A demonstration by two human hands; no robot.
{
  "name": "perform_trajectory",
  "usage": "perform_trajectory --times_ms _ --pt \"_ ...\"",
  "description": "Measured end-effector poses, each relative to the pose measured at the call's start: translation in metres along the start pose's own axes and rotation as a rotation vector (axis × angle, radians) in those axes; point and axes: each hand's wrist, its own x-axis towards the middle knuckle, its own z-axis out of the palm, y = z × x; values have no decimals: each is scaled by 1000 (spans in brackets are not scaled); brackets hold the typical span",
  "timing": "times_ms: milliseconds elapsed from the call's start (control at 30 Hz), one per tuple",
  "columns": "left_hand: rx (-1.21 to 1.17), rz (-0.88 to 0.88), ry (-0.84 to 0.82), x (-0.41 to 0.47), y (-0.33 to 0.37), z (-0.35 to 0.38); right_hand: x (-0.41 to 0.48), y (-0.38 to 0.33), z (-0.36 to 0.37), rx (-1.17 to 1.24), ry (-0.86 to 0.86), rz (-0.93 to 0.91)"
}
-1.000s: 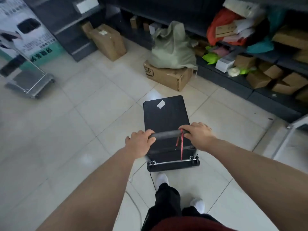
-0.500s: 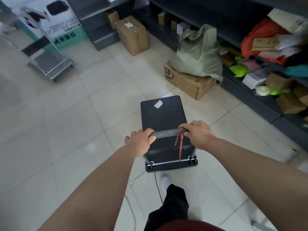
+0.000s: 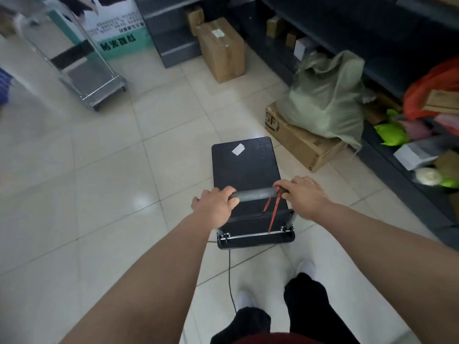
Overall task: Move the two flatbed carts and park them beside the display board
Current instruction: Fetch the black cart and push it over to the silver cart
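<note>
Our left hand point(image 3: 215, 206) and our right hand point(image 3: 304, 196) are both closed around the handle bar point(image 3: 255, 194) of the black cart point(image 3: 244, 170), one at each end, so that we can steer it and it does not turn by itself.

The tiled floor point(image 3: 99, 182) is wide and bare to the left, and this is why we judge the way to the display board point(image 3: 111, 26) goes there. The board stands at the top left against the dark shelving point(image 3: 173, 33). The silver cart point(image 3: 96, 80) is already parked just beside the board, with its handle upright, so we judge that half of the task is done. The black cart is well apart from it, in the middle of the view, with its deck pointing forward and away from us.

On the right a green sack point(image 3: 325, 100) lies on a cardboard box point(image 3: 300, 142), near the front corner of our cart. We think we must keep to the left to avoid it.

A red cord point(image 3: 273, 214) hangs from the handle bar down to the base of the cart. A white sticker point(image 3: 238, 148) sits on the deck. A thin black cable point(image 3: 229, 276) lies on the floor behind the cart, near our feet, and it could catch a shoe.
</note>
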Motion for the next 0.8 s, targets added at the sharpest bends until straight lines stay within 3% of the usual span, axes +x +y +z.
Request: perform_trajectory --times_ms 500,800 --pt "-214 -355 24 99 36 -55 171 27 -81 -105 -15 -348" --pt "-241 -412 70 165 -6 -98 268 -9 -112 -167 -45 -447"
